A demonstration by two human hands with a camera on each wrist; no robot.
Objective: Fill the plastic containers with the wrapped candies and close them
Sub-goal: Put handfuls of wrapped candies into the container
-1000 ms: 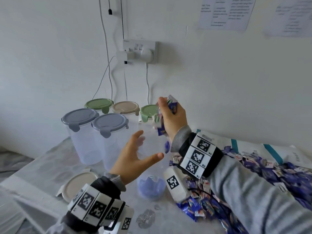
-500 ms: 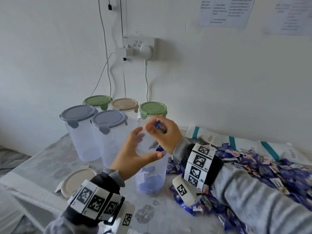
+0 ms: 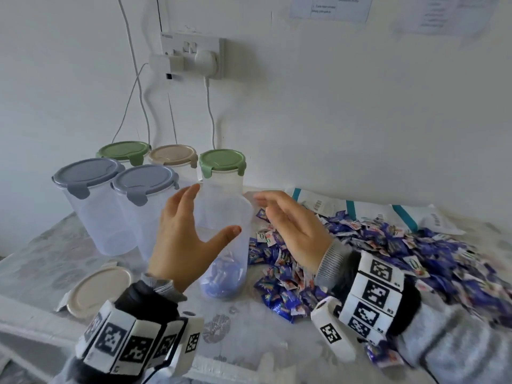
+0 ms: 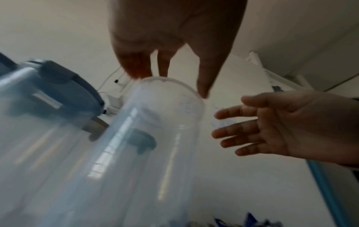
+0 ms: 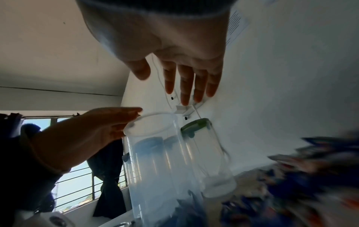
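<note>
A tall clear plastic container (image 3: 227, 214) stands open on the table, with a few blue wrapped candies (image 3: 221, 278) at its bottom. My left hand (image 3: 188, 234) grips it near the rim, thumb in front and fingers behind; the left wrist view shows its fingertips (image 4: 202, 86) at the container's rim (image 4: 165, 79). Just right of the container, my right hand (image 3: 291, 225) hovers with straight fingers and holds nothing, also visible from the right wrist camera (image 5: 184, 76). It is above the near edge of a big pile of blue wrapped candies (image 3: 388, 250).
Several closed, empty-looking containers with grey (image 3: 88, 173), green (image 3: 221, 162) and beige (image 3: 171, 155) lids stand behind and left. A loose beige lid (image 3: 97, 289) lies at the front left. A white bag (image 3: 374, 214) lies behind the pile. Cables hang from a wall socket (image 3: 194, 54).
My right hand held candies over the container's mouth, came down to it, and has now moved off to the right, empty. My left hand stays on the container.
</note>
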